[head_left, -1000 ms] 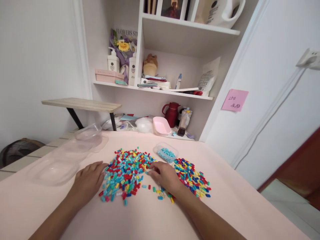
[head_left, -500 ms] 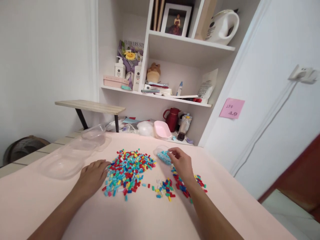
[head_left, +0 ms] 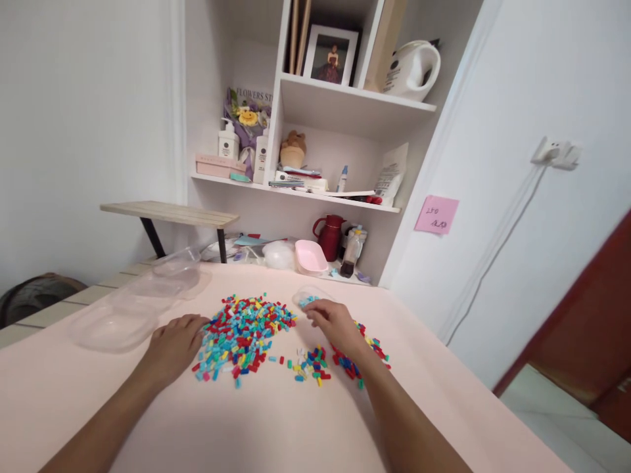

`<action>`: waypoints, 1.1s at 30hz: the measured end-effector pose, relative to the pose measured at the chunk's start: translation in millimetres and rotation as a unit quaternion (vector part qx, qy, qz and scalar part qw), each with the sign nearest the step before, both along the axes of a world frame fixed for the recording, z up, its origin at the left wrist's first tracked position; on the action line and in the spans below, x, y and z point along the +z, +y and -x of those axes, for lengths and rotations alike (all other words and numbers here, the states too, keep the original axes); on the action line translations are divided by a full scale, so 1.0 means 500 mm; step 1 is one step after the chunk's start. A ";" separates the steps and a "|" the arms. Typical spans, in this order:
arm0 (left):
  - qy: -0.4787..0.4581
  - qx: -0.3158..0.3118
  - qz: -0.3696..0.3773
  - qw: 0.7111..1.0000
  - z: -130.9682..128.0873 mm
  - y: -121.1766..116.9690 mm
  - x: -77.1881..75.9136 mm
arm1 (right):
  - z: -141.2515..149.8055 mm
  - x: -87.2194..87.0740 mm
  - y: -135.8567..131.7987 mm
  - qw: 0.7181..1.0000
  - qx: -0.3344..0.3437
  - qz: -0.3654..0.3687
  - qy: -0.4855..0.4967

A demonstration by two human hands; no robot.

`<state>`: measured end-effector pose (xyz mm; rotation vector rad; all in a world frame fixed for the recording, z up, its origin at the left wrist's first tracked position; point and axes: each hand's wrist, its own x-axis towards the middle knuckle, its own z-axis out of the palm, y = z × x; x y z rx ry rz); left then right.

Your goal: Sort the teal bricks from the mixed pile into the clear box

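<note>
A big heap of small coloured blocks (head_left: pixel 241 332) in red, blue, yellow and light blue lies on the pink table (head_left: pixel 276 420). My left hand (head_left: pixel 175 345) rests flat at the heap's left edge, fingers spread. My right hand (head_left: pixel 335 323) hovers just in front of a small clear tray (head_left: pixel 304 299) holding light blue blocks, fingers curled; whether they hold anything is hidden. A smaller heap (head_left: pixel 362 348) lies under and right of that hand. A few loose blocks (head_left: pixel 310 364) sit between the heaps.
Clear plastic containers (head_left: pixel 133 309) lie at the table's left. Behind the table stand a pink tub (head_left: pixel 309 256), a red jug (head_left: pixel 330 235), a bottle (head_left: pixel 350 253) and shelves full of items. A wooden side shelf (head_left: pixel 170 211) juts out at left.
My right hand went from the middle heap up to the small clear tray, then drew back slightly left. My left hand stayed at the heap's edge. The view shifted.
</note>
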<state>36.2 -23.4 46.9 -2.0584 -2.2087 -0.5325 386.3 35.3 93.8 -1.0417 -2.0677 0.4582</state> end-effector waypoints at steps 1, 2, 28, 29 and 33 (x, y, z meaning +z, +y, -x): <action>0.003 0.002 0.003 1.000 -0.001 -0.001 0.001 | 0.013 0.003 -0.012 0.999 0.031 -0.007 -0.028; 0.006 0.003 0.007 1.000 -0.002 -0.002 0.002 | 0.025 0.004 -0.023 0.997 0.058 -0.008 -0.052; 0.033 0.017 0.017 0.999 0.011 0.022 -0.011 | 0.056 -0.036 -0.026 0.975 0.160 0.022 -0.152; 0.033 0.018 0.016 0.999 0.010 0.022 -0.011 | 0.062 -0.041 -0.028 0.976 0.154 0.020 -0.155; 0.024 0.018 0.016 0.999 0.010 0.019 -0.013 | 0.080 -0.053 -0.036 0.983 0.112 0.022 -0.147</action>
